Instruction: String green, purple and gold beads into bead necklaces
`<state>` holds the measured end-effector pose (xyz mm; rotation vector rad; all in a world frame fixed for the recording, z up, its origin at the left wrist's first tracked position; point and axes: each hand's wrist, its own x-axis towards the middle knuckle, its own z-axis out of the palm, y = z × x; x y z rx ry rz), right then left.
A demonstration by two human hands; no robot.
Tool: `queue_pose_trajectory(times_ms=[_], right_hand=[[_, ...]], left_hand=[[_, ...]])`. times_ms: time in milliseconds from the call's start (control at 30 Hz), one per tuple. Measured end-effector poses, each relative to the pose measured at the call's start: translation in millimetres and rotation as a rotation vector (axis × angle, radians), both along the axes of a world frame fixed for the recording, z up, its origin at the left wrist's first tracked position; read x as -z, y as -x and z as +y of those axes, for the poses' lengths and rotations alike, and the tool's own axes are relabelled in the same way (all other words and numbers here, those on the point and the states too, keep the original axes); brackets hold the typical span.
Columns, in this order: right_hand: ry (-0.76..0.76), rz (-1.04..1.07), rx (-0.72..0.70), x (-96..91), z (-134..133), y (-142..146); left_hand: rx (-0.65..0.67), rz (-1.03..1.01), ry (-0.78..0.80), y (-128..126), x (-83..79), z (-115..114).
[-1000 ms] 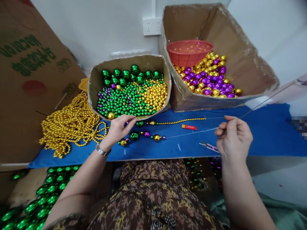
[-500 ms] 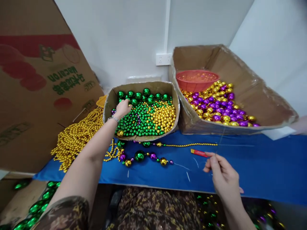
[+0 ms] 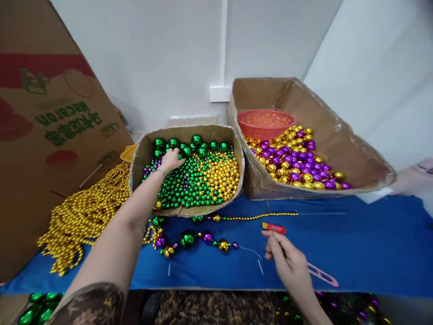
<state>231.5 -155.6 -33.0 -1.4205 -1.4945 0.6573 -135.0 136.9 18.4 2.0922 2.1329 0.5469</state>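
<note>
My left hand (image 3: 171, 160) reaches into the smaller cardboard box (image 3: 238, 178), its fingertips at the large green beads (image 3: 196, 140) along the back. Thumb and fingers are apart, and I see no bead held between them. My right hand (image 3: 286, 257) hovers over the blue cloth (image 3: 355, 248) with thumb and forefinger pinched. A thin wire, hard to make out, seems to rise from that pinch. Just beyond the fingertips lies a red and yellow cutter-like piece (image 3: 274, 227). A beaded strand (image 3: 187, 239) of green, purple and gold ends in a thin string.
A larger box (image 3: 352, 149) on the right holds gold and purple beads and a red basket (image 3: 265, 126). Gold bead chains (image 3: 84, 212) pile up at left beside a tall carton (image 3: 37, 158). A pink looped tool (image 3: 323, 274) lies near the front edge.
The view has shifted, so the boxes sit lower and further left. My left hand stays among the green beads, its thumb now apart. My right hand has uncovered the pink tool.
</note>
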Motion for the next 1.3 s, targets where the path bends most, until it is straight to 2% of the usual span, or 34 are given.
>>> queue_pose_trajectory(times_ms=[100,167,200,300,367,467,600,800,1000,1133,1300], right_hand=[[0.011,-0.016,-0.057,-3.1,-0.7,6.7],[0.014,-0.046,-0.103,-5.7,-0.5,13.6],[0.009,-0.061,-0.129,-7.0,-0.4,17.7],[-0.03,-0.093,-0.216,-10.4,-1.3,30.8],[-0.074,-0.123,-0.259,-12.0,-3.3,38.1],[-0.151,-0.19,-0.267,-13.8,-8.2,44.0],[-0.224,-0.257,-0.261,-16.2,-15.8,43.4],[-0.207,-0.319,-0.246,-16.3,-20.9,40.1],[-0.205,-0.326,-0.255,-11.6,-25.2,38.8],[-0.161,-0.325,-0.268,-10.8,-31.2,38.3],[-0.155,-0.309,-0.303,-7.5,-36.1,41.7]], left_hand=[[0.007,-0.119,-0.004,-3.2,-4.5,-32.5],[0.034,-0.451,-0.006,-12.1,-9.3,-61.0],[0.061,-0.702,0.006,-18.5,-11.9,-76.4],[0.16,-1.295,0.127,-42.5,-18.8,-121.4],[0.18,-1.527,0.216,-59.0,-20.6,-147.1],[0.154,-1.748,0.298,-80.0,-17.9,-176.3],[0.15,-1.848,0.335,-97.8,-10.1,-199.7],[0.197,-1.832,0.287,-109.0,-4.6,-214.8],[0.128,-1.771,0.468,-113.8,0.8,-218.4],[0.08,-1.833,0.386,-116.2,5.9,-219.9],[0.049,-1.935,0.265,-124.2,3.9,-224.9]])
